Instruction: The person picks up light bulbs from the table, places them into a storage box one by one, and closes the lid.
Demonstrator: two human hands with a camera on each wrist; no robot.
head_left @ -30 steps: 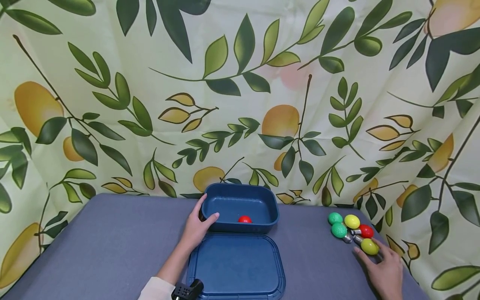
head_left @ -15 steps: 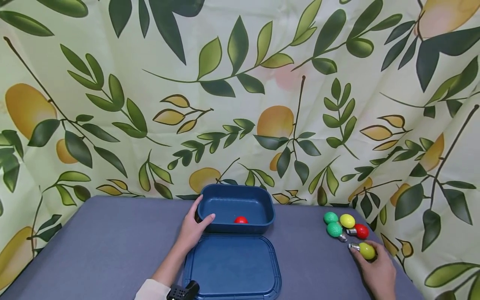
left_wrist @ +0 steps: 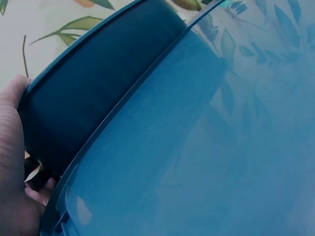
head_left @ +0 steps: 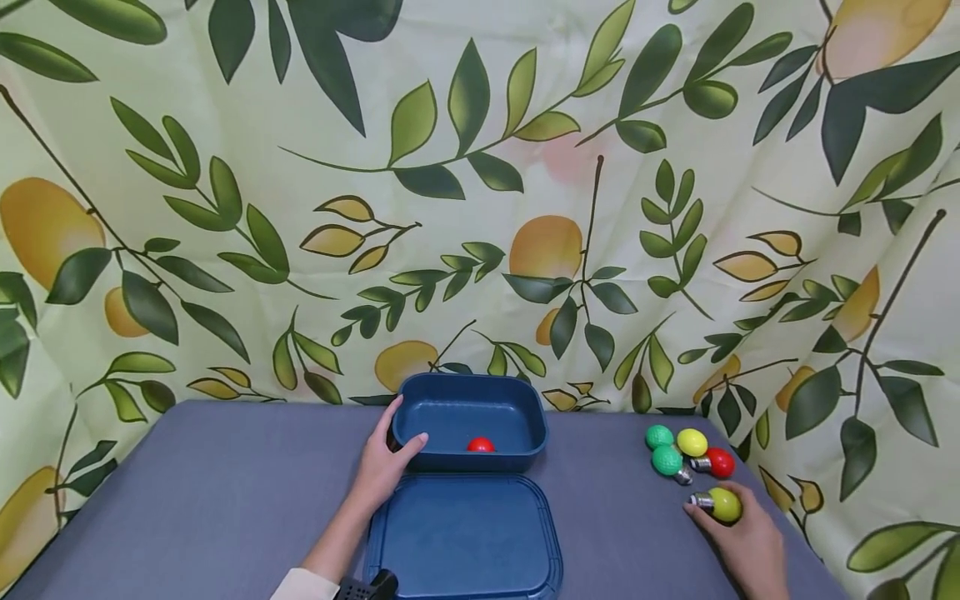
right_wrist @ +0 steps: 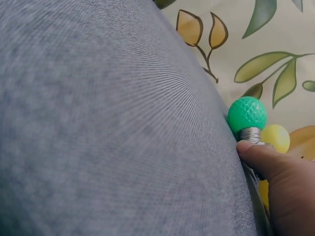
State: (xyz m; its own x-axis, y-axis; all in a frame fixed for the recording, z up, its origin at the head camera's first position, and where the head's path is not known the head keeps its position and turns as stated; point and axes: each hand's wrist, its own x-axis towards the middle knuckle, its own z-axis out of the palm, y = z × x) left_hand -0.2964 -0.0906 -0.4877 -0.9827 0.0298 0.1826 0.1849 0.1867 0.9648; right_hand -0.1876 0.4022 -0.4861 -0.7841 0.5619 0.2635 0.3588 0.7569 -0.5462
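In the head view my right hand [head_left: 750, 542] holds a yellow light bulb [head_left: 725, 505] between thumb and fingers, its silver screw base pointing left. In the right wrist view the thumb covers most of it. My left hand [head_left: 381, 462] grips the left end of a blue box [head_left: 480, 461], thumb on the near rim and fingers round the far side. A red bulb's round top [head_left: 481, 445] shows inside the box. The left wrist view has the box's dark side wall [left_wrist: 98, 88] with my left hand [left_wrist: 12, 147] against it.
A blue lid [head_left: 465, 533] lies flat in front of the box. Green bulbs [head_left: 667, 460], another yellow bulb [head_left: 692, 442] and a red bulb [head_left: 721, 462] lie clustered at the table's right side. A leaf-patterned curtain [head_left: 450, 250] hangs behind the grey-blue table [head_left: 247, 483].
My right hand has closed on the near yellow bulb and drawn it slightly away from the cluster, towards me. My left hand stays on the box. The head view has shifted a little.
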